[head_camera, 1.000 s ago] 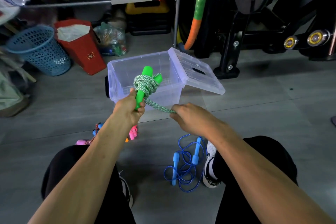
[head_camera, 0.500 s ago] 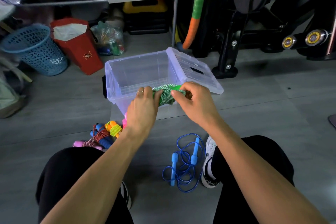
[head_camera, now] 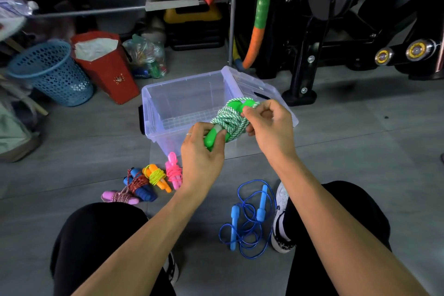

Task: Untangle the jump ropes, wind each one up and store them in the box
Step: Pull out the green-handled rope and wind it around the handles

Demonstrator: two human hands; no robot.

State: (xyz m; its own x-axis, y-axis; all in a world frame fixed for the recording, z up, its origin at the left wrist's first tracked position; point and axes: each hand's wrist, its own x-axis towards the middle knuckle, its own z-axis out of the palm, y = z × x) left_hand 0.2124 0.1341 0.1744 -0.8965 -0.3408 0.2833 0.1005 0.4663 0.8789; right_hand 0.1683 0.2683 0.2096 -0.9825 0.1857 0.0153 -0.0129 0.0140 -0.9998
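The green jump rope (head_camera: pixel 230 119) is wound in a thick bundle around its two green handles, held just in front of the clear plastic box (head_camera: pixel 153 113). My left hand (head_camera: pixel 201 151) grips the lower handle ends. My right hand (head_camera: pixel 266 125) pinches the rope at the bundle's upper right. The box is open with nothing visible inside, and its lid (head_camera: pixel 258 89) leans on its right side. On the floor lie several wound ropes: pink (head_camera: pixel 173 172), orange and yellow (head_camera: pixel 156 176), blue with red cord (head_camera: pixel 139 185), pink with red cord (head_camera: pixel 117 196). A loose blue rope (head_camera: pixel 249 218) lies unwound by my right foot.
A blue mesh basket (head_camera: pixel 51 72) and a red paper bag (head_camera: pixel 105 65) stand at the back left. Black gym equipment (head_camera: pixel 336 31) fills the back right. My knees and a white shoe (head_camera: pixel 281 221) frame the grey floor in front of me.
The last loose length of green rope has been wound onto the handles. The bundle has tilted over, and my right hand has moved up from the trailing rope to the bundle's top.
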